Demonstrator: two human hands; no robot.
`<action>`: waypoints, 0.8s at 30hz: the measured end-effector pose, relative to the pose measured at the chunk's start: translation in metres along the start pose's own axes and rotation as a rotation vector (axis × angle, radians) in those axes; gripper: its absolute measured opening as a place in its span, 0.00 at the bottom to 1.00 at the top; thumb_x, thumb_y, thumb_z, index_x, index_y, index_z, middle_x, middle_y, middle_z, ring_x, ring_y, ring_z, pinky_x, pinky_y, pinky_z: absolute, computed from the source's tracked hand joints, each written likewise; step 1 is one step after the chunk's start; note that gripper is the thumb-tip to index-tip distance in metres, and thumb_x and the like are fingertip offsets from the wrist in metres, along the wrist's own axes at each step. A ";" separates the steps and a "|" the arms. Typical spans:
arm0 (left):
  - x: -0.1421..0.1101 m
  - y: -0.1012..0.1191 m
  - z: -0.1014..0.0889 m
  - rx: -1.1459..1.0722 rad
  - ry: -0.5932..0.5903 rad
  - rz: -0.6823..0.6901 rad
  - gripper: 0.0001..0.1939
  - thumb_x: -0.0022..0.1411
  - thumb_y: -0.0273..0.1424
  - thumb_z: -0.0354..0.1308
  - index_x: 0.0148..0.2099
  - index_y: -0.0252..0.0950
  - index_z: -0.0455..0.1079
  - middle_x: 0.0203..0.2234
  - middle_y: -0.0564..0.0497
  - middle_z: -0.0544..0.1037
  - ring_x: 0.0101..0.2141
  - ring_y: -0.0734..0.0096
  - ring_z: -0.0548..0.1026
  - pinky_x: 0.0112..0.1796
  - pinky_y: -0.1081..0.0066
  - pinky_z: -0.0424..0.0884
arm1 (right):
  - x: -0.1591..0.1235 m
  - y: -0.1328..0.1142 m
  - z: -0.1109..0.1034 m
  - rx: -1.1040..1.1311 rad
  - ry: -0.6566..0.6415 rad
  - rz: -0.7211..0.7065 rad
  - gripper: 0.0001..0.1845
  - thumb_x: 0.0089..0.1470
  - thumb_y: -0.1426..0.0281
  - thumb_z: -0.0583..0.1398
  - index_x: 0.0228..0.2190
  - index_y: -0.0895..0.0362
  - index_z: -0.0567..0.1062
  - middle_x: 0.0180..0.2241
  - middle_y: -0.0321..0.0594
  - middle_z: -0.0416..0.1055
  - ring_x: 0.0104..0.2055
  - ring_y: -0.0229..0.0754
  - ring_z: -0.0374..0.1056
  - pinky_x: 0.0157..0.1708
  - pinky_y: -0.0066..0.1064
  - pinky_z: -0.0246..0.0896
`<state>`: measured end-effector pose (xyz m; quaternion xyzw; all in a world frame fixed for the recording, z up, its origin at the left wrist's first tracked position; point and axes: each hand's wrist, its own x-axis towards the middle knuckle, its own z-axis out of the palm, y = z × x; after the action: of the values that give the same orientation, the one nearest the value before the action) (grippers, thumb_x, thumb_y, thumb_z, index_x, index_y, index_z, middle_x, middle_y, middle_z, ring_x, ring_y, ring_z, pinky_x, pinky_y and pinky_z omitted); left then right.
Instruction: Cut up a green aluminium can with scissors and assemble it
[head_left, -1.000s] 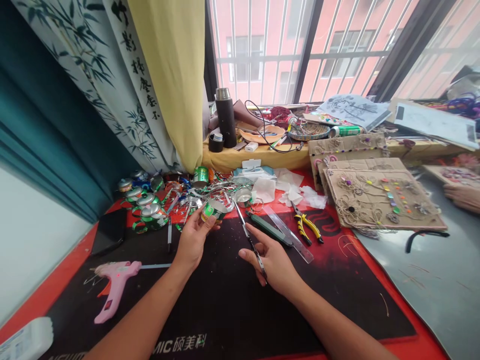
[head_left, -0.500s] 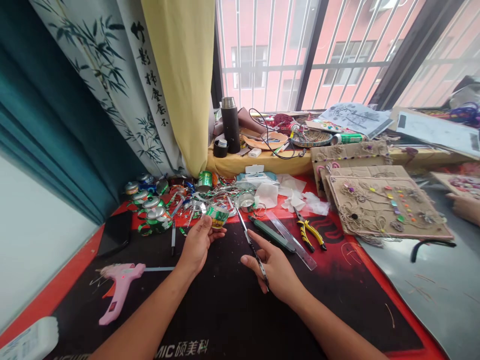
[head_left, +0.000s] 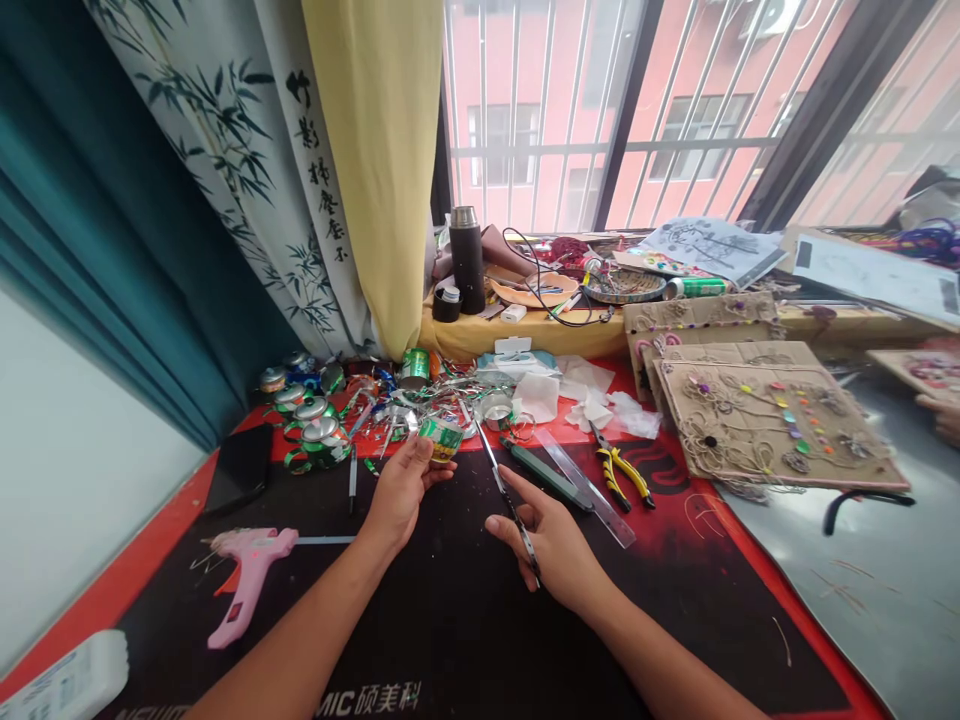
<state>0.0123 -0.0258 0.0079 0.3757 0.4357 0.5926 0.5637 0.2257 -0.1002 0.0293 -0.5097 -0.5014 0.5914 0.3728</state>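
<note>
My left hand (head_left: pixel 405 490) pinches a short cut-down section of a green and yellow drink can (head_left: pixel 441 438) between thumb and fingers. To its right, my right hand (head_left: pixel 541 535) holds a slim, long-bladed metal tool (head_left: pixel 496 470) that looks like scissors seen edge-on. Its tip points up and away, apart from the can piece, and its dark handle end lies along my palm. Beyond both hands spreads a heap of shiny cut metal strips (head_left: pixel 457 393), with a cut can ring (head_left: pixel 497 410) beside it.
A pink glue gun (head_left: pixel 251 580) lies at left on the black mat (head_left: pixel 450 630). Small can-made pots (head_left: pixel 319 430) stand behind it. A green cutter (head_left: pixel 551 472), clear ruler (head_left: pixel 589 490) and yellow pliers (head_left: pixel 622 475) lie right. A cardboard craft board (head_left: pixel 780 410) and another person's hand (head_left: pixel 941 412) are farther right.
The view has shifted slightly, so everything sits a little lower and mostly farther right. Both hands keep nearly the same pose and grip.
</note>
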 end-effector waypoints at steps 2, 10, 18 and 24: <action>-0.001 0.002 0.000 0.006 0.001 0.007 0.28 0.53 0.55 0.76 0.39 0.35 0.77 0.33 0.50 0.82 0.33 0.64 0.83 0.34 0.67 0.81 | 0.000 0.000 0.000 0.000 0.001 0.003 0.54 0.55 0.50 0.70 0.74 0.59 0.61 0.20 0.19 0.54 0.12 0.32 0.56 0.11 0.23 0.45; 0.001 -0.002 -0.001 0.108 0.025 0.087 0.30 0.53 0.49 0.77 0.50 0.38 0.73 0.38 0.50 0.81 0.39 0.61 0.84 0.40 0.63 0.82 | -0.001 -0.001 -0.001 -0.013 0.006 -0.021 0.53 0.57 0.51 0.70 0.74 0.59 0.61 0.19 0.19 0.55 0.12 0.32 0.57 0.11 0.23 0.44; 0.003 -0.007 -0.007 0.339 0.075 0.283 0.34 0.53 0.40 0.77 0.58 0.43 0.68 0.52 0.46 0.78 0.52 0.54 0.80 0.56 0.53 0.75 | 0.004 0.004 -0.003 -0.018 0.016 -0.026 0.53 0.56 0.52 0.70 0.74 0.60 0.62 0.19 0.19 0.56 0.11 0.33 0.57 0.11 0.23 0.45; -0.006 -0.002 -0.006 0.734 0.098 0.601 0.26 0.61 0.32 0.70 0.59 0.44 0.68 0.56 0.45 0.73 0.59 0.49 0.74 0.62 0.48 0.68 | 0.003 0.003 -0.003 -0.036 0.008 -0.031 0.52 0.57 0.54 0.69 0.74 0.61 0.61 0.19 0.20 0.58 0.12 0.33 0.57 0.11 0.23 0.45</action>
<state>0.0077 -0.0325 0.0040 0.6309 0.5144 0.5534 0.1762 0.2284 -0.0974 0.0257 -0.5110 -0.5184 0.5744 0.3746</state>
